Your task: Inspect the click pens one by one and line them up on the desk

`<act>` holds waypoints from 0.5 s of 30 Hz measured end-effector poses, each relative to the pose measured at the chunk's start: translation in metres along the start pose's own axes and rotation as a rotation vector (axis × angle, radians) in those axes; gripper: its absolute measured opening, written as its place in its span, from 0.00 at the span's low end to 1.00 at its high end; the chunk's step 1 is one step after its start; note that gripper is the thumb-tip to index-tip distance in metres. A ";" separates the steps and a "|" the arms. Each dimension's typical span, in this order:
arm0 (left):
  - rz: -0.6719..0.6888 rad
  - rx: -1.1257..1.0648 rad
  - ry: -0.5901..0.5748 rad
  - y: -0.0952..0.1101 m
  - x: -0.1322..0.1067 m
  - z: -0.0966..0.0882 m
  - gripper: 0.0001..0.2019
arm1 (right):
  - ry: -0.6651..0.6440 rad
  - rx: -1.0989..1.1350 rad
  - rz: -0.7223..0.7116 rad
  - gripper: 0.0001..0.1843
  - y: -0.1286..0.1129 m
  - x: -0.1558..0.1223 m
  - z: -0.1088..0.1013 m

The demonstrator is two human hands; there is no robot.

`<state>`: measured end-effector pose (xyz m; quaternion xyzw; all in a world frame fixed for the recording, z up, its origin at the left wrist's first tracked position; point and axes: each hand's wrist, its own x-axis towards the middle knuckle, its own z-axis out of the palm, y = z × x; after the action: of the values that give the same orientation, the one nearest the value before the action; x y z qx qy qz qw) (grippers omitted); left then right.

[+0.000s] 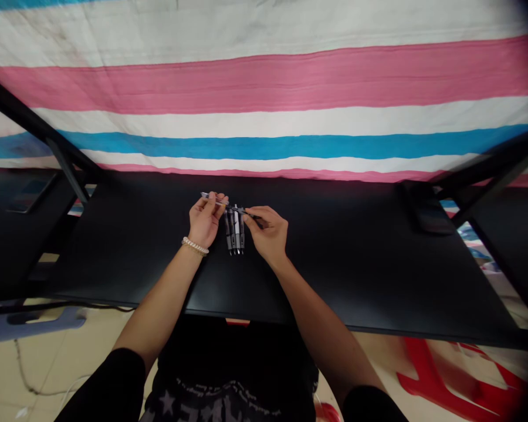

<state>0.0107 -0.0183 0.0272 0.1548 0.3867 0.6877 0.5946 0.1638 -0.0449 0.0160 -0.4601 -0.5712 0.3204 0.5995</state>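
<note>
A pen [229, 206] is held level above the black table [334, 269], pinched at its left end by my left hand [206, 221] and at its right end by my right hand [268, 231]. The left wrist wears a bead bracelet. Three more pens [234, 234] lie side by side on the table between the hands, just under the held pen, pointing toward me.
A dark flat object [426, 214] lies at the table's far right. A striped pink, white and blue cloth [264, 88] hangs behind the table. Black frame bars [35, 126] slant at both sides. A red plastic stool [457, 375] stands on the floor at lower right.
</note>
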 end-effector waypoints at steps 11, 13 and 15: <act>0.031 -0.110 0.111 0.009 0.008 -0.004 0.06 | 0.038 0.190 0.176 0.09 0.001 0.006 -0.002; 0.031 -0.110 0.114 0.010 0.007 -0.004 0.06 | 0.033 0.177 0.174 0.10 0.001 0.006 -0.003; 0.032 -0.108 0.109 0.011 0.007 -0.003 0.06 | 0.020 0.167 0.166 0.09 0.002 0.006 -0.003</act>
<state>-0.0006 -0.0126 0.0309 0.0909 0.3786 0.7243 0.5691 0.1674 -0.0395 0.0170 -0.4575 -0.4964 0.4108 0.6128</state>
